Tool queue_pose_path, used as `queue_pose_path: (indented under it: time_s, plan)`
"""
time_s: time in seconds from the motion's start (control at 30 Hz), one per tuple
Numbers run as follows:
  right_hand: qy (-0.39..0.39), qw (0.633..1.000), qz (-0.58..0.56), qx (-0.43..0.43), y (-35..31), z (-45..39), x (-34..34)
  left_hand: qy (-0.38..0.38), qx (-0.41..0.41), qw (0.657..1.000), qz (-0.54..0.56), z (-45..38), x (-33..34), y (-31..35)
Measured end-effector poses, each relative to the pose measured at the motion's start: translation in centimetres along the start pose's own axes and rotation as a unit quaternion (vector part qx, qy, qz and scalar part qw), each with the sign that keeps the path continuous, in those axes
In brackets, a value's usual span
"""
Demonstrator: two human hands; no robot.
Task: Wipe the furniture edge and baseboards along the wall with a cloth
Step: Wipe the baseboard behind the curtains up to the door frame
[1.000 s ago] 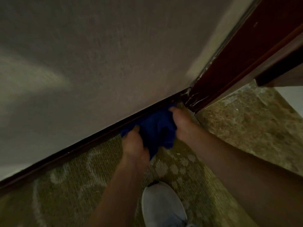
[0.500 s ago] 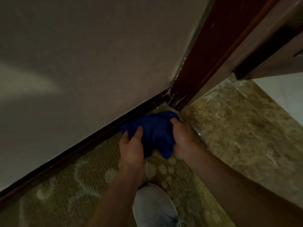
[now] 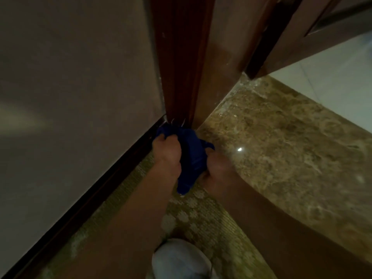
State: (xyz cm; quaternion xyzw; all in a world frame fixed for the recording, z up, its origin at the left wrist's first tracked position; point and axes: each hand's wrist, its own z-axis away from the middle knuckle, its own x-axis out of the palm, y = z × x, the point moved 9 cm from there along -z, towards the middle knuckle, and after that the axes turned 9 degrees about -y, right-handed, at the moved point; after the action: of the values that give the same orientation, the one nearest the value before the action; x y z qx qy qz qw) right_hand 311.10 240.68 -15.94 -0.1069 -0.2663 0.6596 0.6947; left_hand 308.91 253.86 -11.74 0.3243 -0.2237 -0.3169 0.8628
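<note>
Both hands have carried the blue cloth [image 3: 192,156] along the dark baseboard [image 3: 96,196] to its far end, where it now presses against the foot of the wooden door frame [image 3: 181,77]; the wall run appears finished at this corner. Left hand [image 3: 167,153] and right hand [image 3: 217,170] grip it with fingers curled closed, closer together than a second ago, above the patterned carpet [image 3: 193,216]

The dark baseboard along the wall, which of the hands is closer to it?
The left. The left hand grips the blue cloth right beside the baseboard. The right hand holds the cloth's other side, over by the marble floor.
</note>
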Motion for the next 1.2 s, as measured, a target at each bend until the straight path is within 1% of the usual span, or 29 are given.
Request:
queue_pose_path:
  time_s: [0.1, 0.2, 0.27, 0.3, 0.33, 0.4, 0.47, 0.5, 0.53, 0.57, 0.63, 0.7, 0.73, 0.77, 0.8, 0.83, 0.9, 0.93, 0.97, 1.03, 1.13, 1.17, 1.2]
  plan:
    - [0.026, 1.000, 0.009, -0.010, -0.7, 0.7, 0.3, -0.015, 0.028, 0.999, 0.033, 1.0, -0.3, 0.3]
    - [0.028, 0.998, 0.005, -0.057, -1.7, 1.3, 0.7, -0.022, 0.087, 0.995, 0.055, 2.4, -0.5, 1.2]
    - [0.021, 0.996, 0.016, -0.087, -2.4, 2.0, 0.6, -0.025, 0.115, 0.992, 0.044, 2.8, -0.5, 1.8]
    - [0.015, 0.995, 0.047, -0.087, -2.9, 1.9, 0.7, -0.022, 0.115, 0.993, 0.027, 2.6, -0.5, 1.7]
    - [0.015, 0.994, 0.075, -0.073, -2.8, 1.6, 0.7, -0.020, 0.106, 0.994, 0.011, 2.2, -0.5, 1.5]
    - [0.024, 0.993, 0.110, -0.047, -2.4, 0.9, 0.7, -0.019, 0.050, 0.998, 0.023, 1.2, -0.5, 0.7]
    - [0.044, 0.989, 0.137, -0.046, -2.0, 1.4, 1.1, -0.011, -0.013, 0.999, 0.044, 0.6, -0.5, 0.4]
    - [0.054, 0.988, 0.131, -0.056, -1.6, 1.7, 1.2, -0.008, -0.025, 0.999, 0.045, 0.8, -0.6, 0.6]
    - [0.060, 0.989, 0.113, -0.079, -1.6, 2.0, 1.2, -0.012, -0.017, 0.999, 0.046, 1.1, -0.5, 1.0]
    - [0.062, 0.989, 0.090, -0.102, -1.8, 2.6, 1.1, -0.020, 0.009, 0.998, 0.050, 1.7, -0.3, 1.5]
    - [0.052, 0.987, 0.034, -0.151, -2.8, 4.0, 1.1, -0.034, 0.087, 0.994, 0.055, 3.6, 0.0, 2.9]
    - [0.046, 0.980, 0.028, -0.193, -4.1, 4.8, 1.0, -0.047, 0.154, 0.986, 0.031, 5.3, 0.2, 4.0]
    - [0.045, 0.978, 0.042, -0.200, -4.4, 4.9, 0.9, -0.048, 0.162, 0.986, 0.011, 5.1, 0.2, 3.8]
    - [0.041, 0.978, 0.059, -0.193, -4.5, 4.5, 0.8, -0.052, 0.155, 0.987, -0.002, 4.5, 0.2, 3.2]
    - [0.040, 0.981, 0.076, -0.172, -4.1, 4.0, 0.7, -0.053, 0.126, 0.991, -0.004, 3.4, 0.1, 2.0]
    - [0.043, 0.984, 0.091, -0.144, -3.4, 3.4, 0.4, -0.047, 0.079, 0.996, 0.011, 2.3, -0.1, 0.7]
    - [0.055, 0.989, 0.102, -0.095, -1.6, 2.6, -0.6, -0.011, -0.025, 0.996, 0.087, 1.5, -1.2, -1.8]
    - [0.057, 0.991, 0.093, -0.082, -1.0, 2.5, -1.0, -0.005, -0.056, 0.991, 0.121, 1.4, -1.3, -2.5]
    - [0.059, 0.993, 0.076, -0.074, -0.7, 2.5, -1.4, -0.019, -0.076, 0.986, 0.149, 1.3, -0.8, -2.9]
    - [0.066, 0.993, 0.056, -0.077, -0.8, 2.8, -2.0, -0.039, -0.111, 0.970, 0.214, 1.8, 0.7, -3.4]
    - [0.083, 0.988, 0.051, -0.121, -3.2, 2.8, -1.6, -0.069, -0.152, 0.945, 0.281, 2.0, 2.3, -2.4]
    - [0.084, 0.985, 0.048, -0.141, -4.2, 3.0, -1.2, -0.068, -0.162, 0.939, 0.294, 2.2, 2.6, -2.1]
    - [0.079, 0.983, 0.041, -0.161, -5.1, 3.3, -0.6, -0.056, -0.161, 0.944, 0.284, 2.4, 2.4, -1.7]
